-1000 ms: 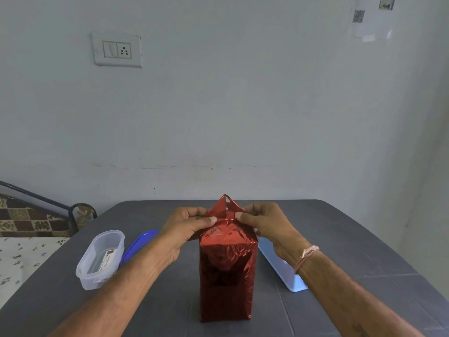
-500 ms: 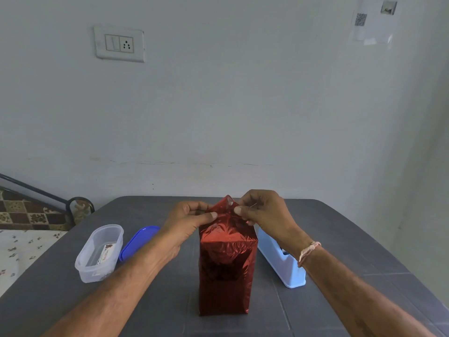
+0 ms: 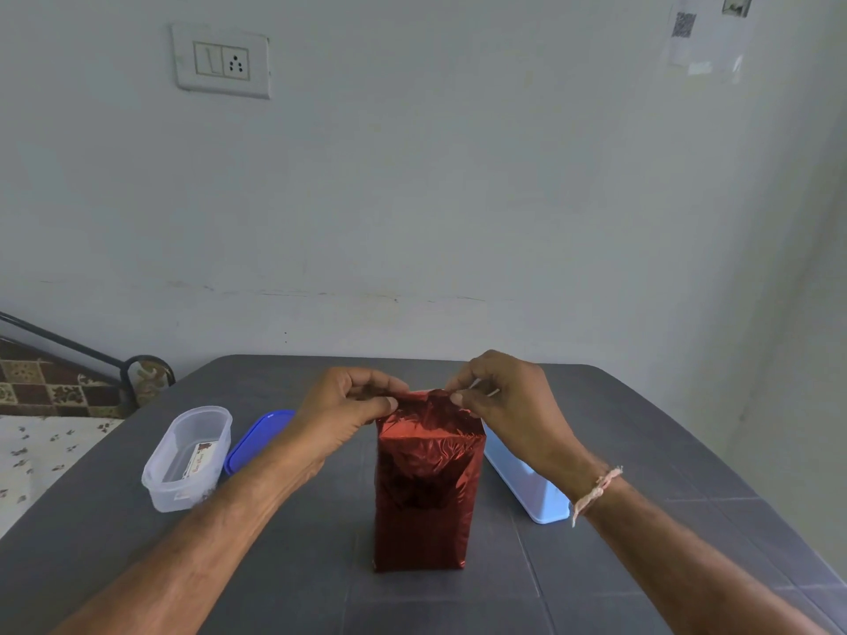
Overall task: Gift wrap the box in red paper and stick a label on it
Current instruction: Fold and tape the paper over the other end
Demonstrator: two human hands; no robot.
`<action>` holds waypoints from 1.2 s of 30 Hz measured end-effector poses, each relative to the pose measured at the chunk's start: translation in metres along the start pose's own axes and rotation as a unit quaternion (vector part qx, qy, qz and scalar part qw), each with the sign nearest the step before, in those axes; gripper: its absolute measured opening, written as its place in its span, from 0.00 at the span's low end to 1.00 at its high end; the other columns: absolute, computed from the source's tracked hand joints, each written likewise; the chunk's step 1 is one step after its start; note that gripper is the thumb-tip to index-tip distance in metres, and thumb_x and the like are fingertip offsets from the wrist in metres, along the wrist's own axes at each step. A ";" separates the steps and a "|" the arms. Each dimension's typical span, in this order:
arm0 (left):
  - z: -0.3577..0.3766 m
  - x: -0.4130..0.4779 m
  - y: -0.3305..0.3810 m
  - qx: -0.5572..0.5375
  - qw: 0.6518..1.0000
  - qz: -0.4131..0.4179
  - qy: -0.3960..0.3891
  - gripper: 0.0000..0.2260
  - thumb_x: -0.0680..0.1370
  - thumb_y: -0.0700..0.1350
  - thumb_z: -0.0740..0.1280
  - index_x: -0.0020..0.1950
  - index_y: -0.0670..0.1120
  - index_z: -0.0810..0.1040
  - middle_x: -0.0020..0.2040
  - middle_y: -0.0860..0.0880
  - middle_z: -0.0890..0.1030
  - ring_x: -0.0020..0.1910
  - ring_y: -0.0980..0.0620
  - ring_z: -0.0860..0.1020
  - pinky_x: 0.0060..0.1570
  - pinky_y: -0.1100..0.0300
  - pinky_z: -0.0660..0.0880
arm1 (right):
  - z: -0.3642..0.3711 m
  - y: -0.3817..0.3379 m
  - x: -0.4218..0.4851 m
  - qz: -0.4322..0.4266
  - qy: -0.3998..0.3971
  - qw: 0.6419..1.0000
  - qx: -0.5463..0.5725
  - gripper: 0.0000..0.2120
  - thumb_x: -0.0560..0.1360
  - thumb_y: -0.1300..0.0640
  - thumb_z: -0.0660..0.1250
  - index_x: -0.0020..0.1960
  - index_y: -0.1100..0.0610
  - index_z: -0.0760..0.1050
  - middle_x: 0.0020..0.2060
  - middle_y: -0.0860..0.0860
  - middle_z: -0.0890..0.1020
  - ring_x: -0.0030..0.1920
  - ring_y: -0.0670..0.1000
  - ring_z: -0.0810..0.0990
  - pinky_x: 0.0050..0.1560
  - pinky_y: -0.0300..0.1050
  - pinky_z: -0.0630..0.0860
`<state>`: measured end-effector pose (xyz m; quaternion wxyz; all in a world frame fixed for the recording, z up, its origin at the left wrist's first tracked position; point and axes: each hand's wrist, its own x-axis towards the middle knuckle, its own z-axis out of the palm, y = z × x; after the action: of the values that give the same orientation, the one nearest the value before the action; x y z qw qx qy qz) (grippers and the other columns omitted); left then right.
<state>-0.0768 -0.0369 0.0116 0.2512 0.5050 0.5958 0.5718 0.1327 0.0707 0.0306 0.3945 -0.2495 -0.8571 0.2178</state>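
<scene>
A tall box wrapped in shiny red paper [image 3: 428, 492] stands upright in the middle of the grey table [image 3: 298, 566]. My left hand [image 3: 348, 414] pinches the paper's top fold from the left. My right hand [image 3: 504, 405] pinches the same fold from the right, with a thread band on its wrist. The paper's top flap is pressed low between the fingertips of both hands. A printed label [image 3: 199, 458] lies inside a clear plastic tub [image 3: 185, 460] to the left of the box.
A blue lid [image 3: 256, 440] lies beside the clear tub. A light blue container [image 3: 527, 483] stands just right of the box, partly hidden by my right wrist. A wall rises behind the table's far edge, and a patterned bed lies to the left.
The upright pointed flap of red paper has been folded down flat onto the box top. Both hands moved slightly up in view and closer together over the fold.
</scene>
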 end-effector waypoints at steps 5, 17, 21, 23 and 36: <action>-0.001 -0.003 -0.001 0.023 0.999 0.025 0.000 0.08 0.76 0.32 0.72 0.51 0.43 0.87 0.48 0.48 0.88 0.51 0.50 0.86 0.55 0.61 0.81 | -0.004 0.005 -0.004 -0.080 -0.029 0.995 -0.042 0.06 0.74 0.62 0.76 0.45 0.51 0.85 0.43 0.42 0.82 0.44 0.44 0.82 0.45 0.40 0.79; -0.005 0.000 -0.008 0.123 0.987 0.096 -0.027 0.07 0.78 0.40 0.74 0.49 0.52 0.88 0.51 0.59 0.87 0.58 0.61 0.82 0.66 0.49 0.76 | -0.001 0.017 -0.007 -0.175 -0.043 0.978 -0.107 0.02 0.75 0.59 0.72 0.46 0.54 0.84 0.41 0.44 0.85 0.41 0.43 0.82 0.42 0.39 0.77; -0.007 0.001 -0.009 0.124 0.987 0.097 -0.038 0.08 0.79 0.40 0.72 0.49 0.52 0.87 0.52 0.59 0.87 0.59 0.63 0.81 0.61 0.56 0.75 | -0.001 0.019 -0.005 -0.183 -0.046 0.976 -0.108 0.03 0.76 0.59 0.72 0.47 0.54 0.84 0.42 0.44 0.85 0.41 0.43 0.83 0.42 0.40 0.78; -0.007 -0.001 -0.008 0.103 0.989 0.091 -0.053 0.10 0.79 0.36 0.70 0.49 0.49 0.87 0.53 0.56 0.87 0.60 0.62 0.81 0.62 0.59 0.75 | -0.001 0.020 -0.005 -0.188 -0.045 0.975 -0.108 0.03 0.77 0.59 0.71 0.46 0.54 0.84 0.42 0.44 0.85 0.42 0.43 0.83 0.42 0.43 0.79; -0.010 -0.008 -0.012 0.197 0.960 0.195 -0.035 0.13 0.77 0.36 0.72 0.51 0.55 0.87 0.54 0.63 0.85 0.68 0.65 0.73 0.66 0.70 0.66 | -0.005 0.024 -0.006 -0.242 -0.058 0.959 -0.137 0.05 0.80 0.58 0.69 0.49 0.54 0.84 0.46 0.45 0.85 0.45 0.46 0.84 0.42 0.46 0.80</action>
<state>-0.0861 -0.0458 0.0007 0.0509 0.6707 0.5774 0.4628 0.1464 0.0871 0.0164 0.3466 -0.0731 -0.9351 0.0100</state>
